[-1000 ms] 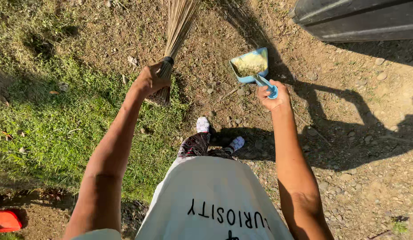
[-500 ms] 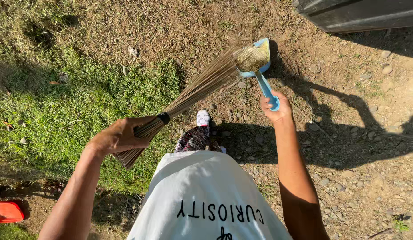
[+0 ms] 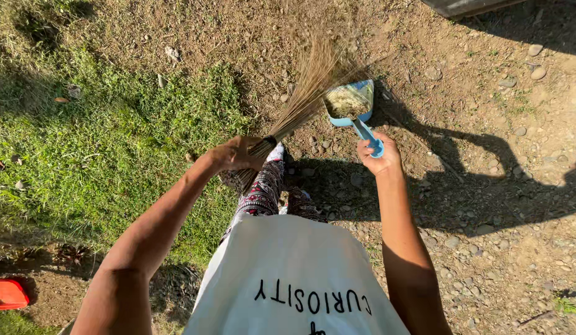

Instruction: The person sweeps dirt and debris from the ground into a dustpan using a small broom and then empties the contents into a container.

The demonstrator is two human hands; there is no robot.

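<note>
My left hand (image 3: 233,154) grips the bound end of a stick broom (image 3: 300,102), whose thin brown bristles fan up and to the right over bare dirt. My right hand (image 3: 379,156) holds the handle of a light blue dustpan (image 3: 351,102). The pan is tilted low near the ground and holds pale dry debris. The broom's tips lie just left of the pan's mouth. My white shirt and patterned trousers fill the bottom middle.
Green grass (image 3: 95,155) covers the left side. Bare dirt with small stones (image 3: 499,205) lies to the right, crossed by my shadow. A red object (image 3: 7,293) sits at the bottom left. A dark board edge (image 3: 468,6) shows at the top right.
The broom has swung up from lying across to the dustpan, its bristles now pointing upward beside it. My left hand rose toward the middle. The dustpan dropped lower toward the ground.
</note>
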